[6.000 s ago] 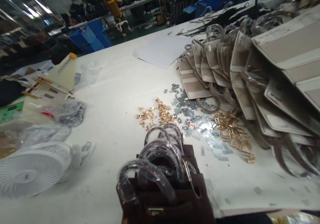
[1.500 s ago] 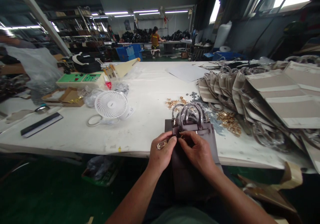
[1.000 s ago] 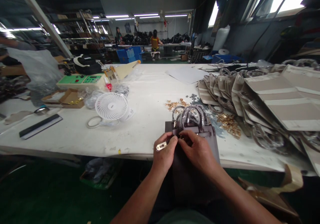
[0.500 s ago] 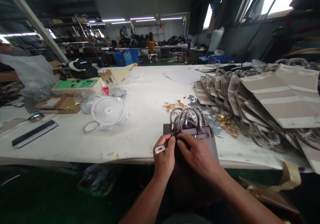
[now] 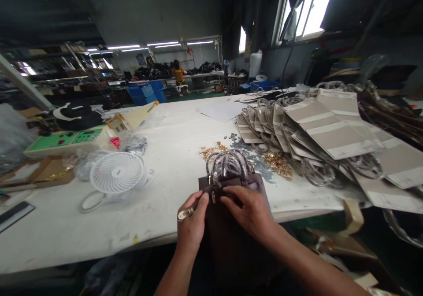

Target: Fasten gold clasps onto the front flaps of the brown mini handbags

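A stack of dark brown bag panels [image 5: 254, 182] with plastic-wrapped handles [image 5: 228, 166] hangs over the near table edge. My left hand [image 5: 191, 226] is closed, pinching a gold metal clasp piece [image 5: 185, 213] at the stack's left side. My right hand [image 5: 249, 211] is closed, fingers pinched on the strap and small gold fitting [image 5: 213, 195] at the top of the front panel. Loose gold fittings [image 5: 211, 149] and silver plates [image 5: 246, 154] lie just beyond the handles.
Beige bag panels [image 5: 330, 133] are fanned out at the right. A white fan [image 5: 116, 172], a green control box [image 5: 66, 139] and plastic bags sit at the left on the white table [image 5: 172, 128]. A person stands far back.
The view has swung so the table sits further left and lower. My hands stay on the brown stack; the left hand's gold piece has dropped slightly away from the panel.
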Demonstrator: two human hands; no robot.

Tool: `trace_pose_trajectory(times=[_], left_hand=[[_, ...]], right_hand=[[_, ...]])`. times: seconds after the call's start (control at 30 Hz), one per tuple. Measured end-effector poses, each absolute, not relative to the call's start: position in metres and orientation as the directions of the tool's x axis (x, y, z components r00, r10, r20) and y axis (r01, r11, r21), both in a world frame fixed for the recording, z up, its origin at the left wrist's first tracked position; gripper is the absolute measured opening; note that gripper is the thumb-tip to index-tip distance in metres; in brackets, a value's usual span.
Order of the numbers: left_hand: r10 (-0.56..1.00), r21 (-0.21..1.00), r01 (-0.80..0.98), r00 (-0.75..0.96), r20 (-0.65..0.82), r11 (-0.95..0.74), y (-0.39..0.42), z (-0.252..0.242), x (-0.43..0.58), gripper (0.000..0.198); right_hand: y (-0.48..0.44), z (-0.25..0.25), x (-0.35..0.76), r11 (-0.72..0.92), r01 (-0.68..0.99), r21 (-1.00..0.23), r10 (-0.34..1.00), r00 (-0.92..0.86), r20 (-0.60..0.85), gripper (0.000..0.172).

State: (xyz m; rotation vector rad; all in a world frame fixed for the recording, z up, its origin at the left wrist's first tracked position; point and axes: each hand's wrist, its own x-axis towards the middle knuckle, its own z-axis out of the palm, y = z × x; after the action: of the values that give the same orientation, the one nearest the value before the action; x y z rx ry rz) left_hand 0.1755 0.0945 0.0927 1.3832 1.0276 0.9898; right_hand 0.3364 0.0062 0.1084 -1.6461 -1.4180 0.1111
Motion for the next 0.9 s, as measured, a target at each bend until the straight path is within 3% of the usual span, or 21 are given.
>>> trace_pose_trajectory(times=[0.1,0.2,0.27,0.33,0.47,0.57,0.63,0.73,0.83,0.9], left_hand=[[0.969,0.997,0.041,0.234,-0.079,0.072,0.100,0.088,0.172,0.050],[0.962,0.993,0.104,0.261,-0.079,0.054,0.104,0.087,0.170,0.051],[0.965,0.982,0.184,0.261,0.000,-0.050,0.105,0.089,0.169,0.052],[0.956,0.920,0.292,0.213,0.203,-0.261,0.103,0.097,0.167,0.058],[0.674,0.529,0.494,0.173,0.718,-0.690,0.078,0.138,0.162,0.078],[0.376,0.230,0.407,0.328,0.866,-0.884,0.049,0.168,0.169,0.068],[0.234,0.152,0.190,0.552,0.800,-0.970,0.035,0.170,0.183,0.054],[0.207,0.249,0.065,0.773,0.600,-0.966,0.029,0.146,0.216,0.049],[0.253,0.281,0.125,0.836,0.486,-0.952,0.036,0.113,0.249,0.055],[0.260,0.268,0.149,0.855,0.449,-0.952,0.041,0.098,0.261,0.058]], right_hand=[[-0.008,0.111,0.361,-0.092,0.875,-0.475,0.826,0.333,0.454,0.031],[-0.018,0.113,0.377,-0.149,0.900,-0.409,0.869,0.317,0.380,0.031],[-0.023,0.113,0.380,-0.145,0.889,-0.435,0.873,0.322,0.367,0.032],[-0.026,0.112,0.380,-0.181,0.862,-0.472,0.858,0.374,0.353,0.037],[-0.031,0.109,0.386,-0.269,0.730,-0.628,0.789,0.541,0.292,0.039],[-0.036,0.105,0.394,-0.107,0.523,-0.846,0.793,0.558,0.245,0.031],[-0.040,0.102,0.396,0.013,0.306,-0.952,0.801,0.567,0.193,0.024],[-0.047,0.097,0.397,0.097,0.134,-0.986,0.803,0.575,0.157,0.024],[-0.056,0.086,0.410,0.153,0.214,-0.965,0.822,0.514,0.244,0.038],[-0.061,0.074,0.435,0.102,0.350,-0.931,0.777,0.557,0.294,0.035]])
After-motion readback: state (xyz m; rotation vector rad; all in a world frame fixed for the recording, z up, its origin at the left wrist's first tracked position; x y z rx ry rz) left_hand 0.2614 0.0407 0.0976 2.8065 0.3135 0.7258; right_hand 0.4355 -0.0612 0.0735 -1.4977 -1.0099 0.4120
